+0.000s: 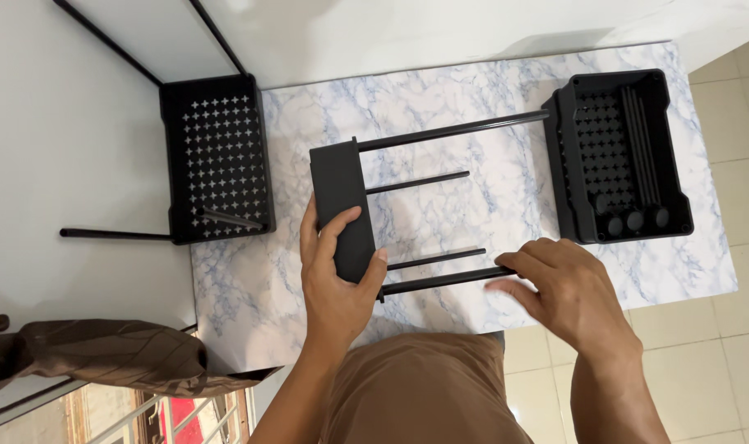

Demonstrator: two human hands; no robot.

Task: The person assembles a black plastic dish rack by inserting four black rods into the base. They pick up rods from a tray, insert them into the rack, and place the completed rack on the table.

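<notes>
A black plastic tray [338, 182] stands on its side on the marble-patterned table [481, 205], with black rods sticking out of it to the right. My left hand [335, 275] grips the near end of this tray. My right hand [565, 288] rests its fingers on the nearest thick rod [440, 280]. A thinner rod [436, 259] lies just behind it. Farther back are a short rod [417, 182] and a long thick rod [453, 131] reaching toward the right tray.
A black perforated tray [218, 156] with rods sits at the table's left end. Another black tray [617, 156] holding loose rods and round caps sits at the right end. A brown cloth-like object [103, 353] lies at lower left. Tiled floor is at right.
</notes>
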